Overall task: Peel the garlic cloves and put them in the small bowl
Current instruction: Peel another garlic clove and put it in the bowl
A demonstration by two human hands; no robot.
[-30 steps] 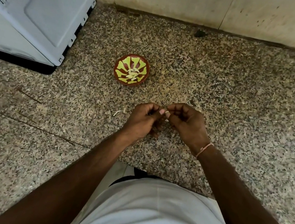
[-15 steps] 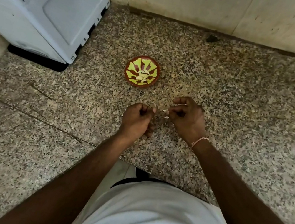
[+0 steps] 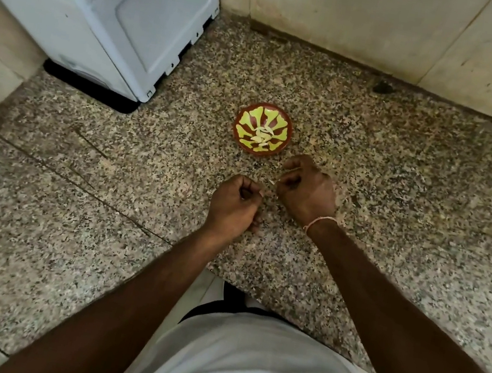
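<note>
While both fists stay curled over the speckled granite surface [image 3: 101,227], right hand [image 3: 307,191] pinching a pale garlic sliver [image 3: 272,183], seemingly peeling; left hand [image 3: 233,205] closed, contents hidden; red-and-yellow small bowl [image 3: 242,120] nearby, holding peeled cloves [image 3: 261,138].

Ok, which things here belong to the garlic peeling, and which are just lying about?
Part of the job:
small bowl
peeled cloves inside it
left hand, fingers curled
right hand, pinching a pale scrap, likely garlic skin

Just lying about:
white appliance
dark speck by the wall
</note>
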